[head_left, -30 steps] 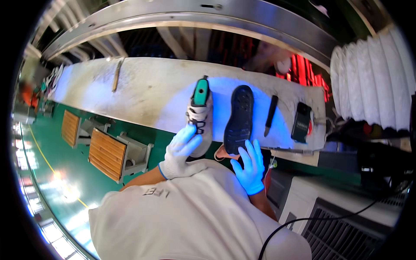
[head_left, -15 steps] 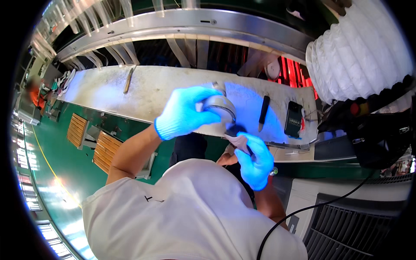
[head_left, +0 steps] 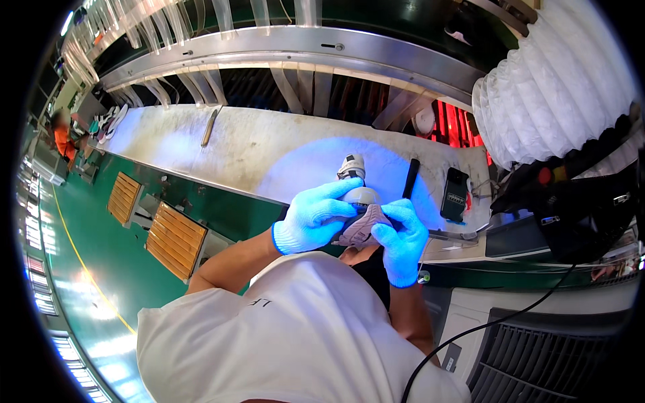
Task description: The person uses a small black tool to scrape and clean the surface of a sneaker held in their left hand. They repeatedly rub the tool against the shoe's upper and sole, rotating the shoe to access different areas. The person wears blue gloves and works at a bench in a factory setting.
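My left hand (head_left: 316, 213), in a knit glove lit blue, grips a pale shoe (head_left: 363, 195) from its left side. The shoe points away from me over the near edge of the workbench. A pinkish-grey shoe sole (head_left: 363, 227) with a patterned face is up against the shoe's near end. Fingers and thumb of my gloved right hand (head_left: 402, 238) pinch the sole's right edge. How much of the sole touches the shoe cannot be made out. Right of the shoe, a black-handled tool (head_left: 412, 178) lies on the bench.
On the pale bench (head_left: 269, 144) lie a dark phone (head_left: 455, 195) at right and a thin tool (head_left: 210, 127) at left. Shoes (head_left: 115, 124) stand at the far left end. A metal rail (head_left: 295, 43) runs behind; a white ribbed duct (head_left: 557, 87) hangs at right.
The shoe has turned and come lower, toward me. My left hand has moved right and nearer; the sole, in my right hand, has risen against the shoe with its patterned face showing.
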### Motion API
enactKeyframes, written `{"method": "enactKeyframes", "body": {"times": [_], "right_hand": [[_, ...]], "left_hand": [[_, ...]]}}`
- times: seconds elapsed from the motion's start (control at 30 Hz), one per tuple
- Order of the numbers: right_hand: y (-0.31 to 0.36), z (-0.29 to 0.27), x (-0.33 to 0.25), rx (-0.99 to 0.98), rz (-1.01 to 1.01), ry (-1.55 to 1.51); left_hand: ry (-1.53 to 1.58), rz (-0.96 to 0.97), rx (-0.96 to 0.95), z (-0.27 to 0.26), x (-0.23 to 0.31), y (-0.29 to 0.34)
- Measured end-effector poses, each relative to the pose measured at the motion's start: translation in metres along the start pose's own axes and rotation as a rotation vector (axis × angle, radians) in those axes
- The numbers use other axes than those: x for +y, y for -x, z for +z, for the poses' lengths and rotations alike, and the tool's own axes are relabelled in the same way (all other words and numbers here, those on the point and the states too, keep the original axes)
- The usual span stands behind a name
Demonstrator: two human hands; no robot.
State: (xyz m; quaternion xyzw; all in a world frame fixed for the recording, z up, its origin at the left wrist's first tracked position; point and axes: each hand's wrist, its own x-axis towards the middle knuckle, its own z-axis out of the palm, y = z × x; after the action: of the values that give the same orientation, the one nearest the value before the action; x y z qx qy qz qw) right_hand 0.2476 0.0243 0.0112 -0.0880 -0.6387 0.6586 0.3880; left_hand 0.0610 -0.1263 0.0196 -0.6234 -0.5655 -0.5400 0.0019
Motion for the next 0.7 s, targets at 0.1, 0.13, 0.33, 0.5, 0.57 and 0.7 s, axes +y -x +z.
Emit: {"method": "enactKeyframes", "body": {"times": [0.1, 0.13, 0.33, 0.5, 0.57, 0.7], "right_hand": [[0.005, -0.001, 0.006, -0.008, 0.003, -0.008], [0.007, 0.002, 0.005, -0.002, 0.008, 0.002], [0.025, 0.024, -0.005, 0.021, -0.082, 0.164], [0.027, 0.033, -0.012, 0.0, -0.16, 0.343], [0.027, 0.036, -0.012, 0.008, -0.17, 0.369], [0.027, 0.036, -0.01, 0.023, -0.195, 0.376]], "left_hand": [[0.08, -0.029, 0.017, -0.002, 0.008, 0.006], [0.131, -0.062, 0.021, -0.004, 0.014, 0.009], [0.287, -0.262, 0.215, 0.012, 0.042, 0.029], [0.378, -0.302, 0.343, 0.022, 0.047, 0.032], [0.348, -0.324, 0.336, 0.021, 0.048, 0.033], [0.322, -0.336, 0.334, 0.02, 0.047, 0.031]]}}
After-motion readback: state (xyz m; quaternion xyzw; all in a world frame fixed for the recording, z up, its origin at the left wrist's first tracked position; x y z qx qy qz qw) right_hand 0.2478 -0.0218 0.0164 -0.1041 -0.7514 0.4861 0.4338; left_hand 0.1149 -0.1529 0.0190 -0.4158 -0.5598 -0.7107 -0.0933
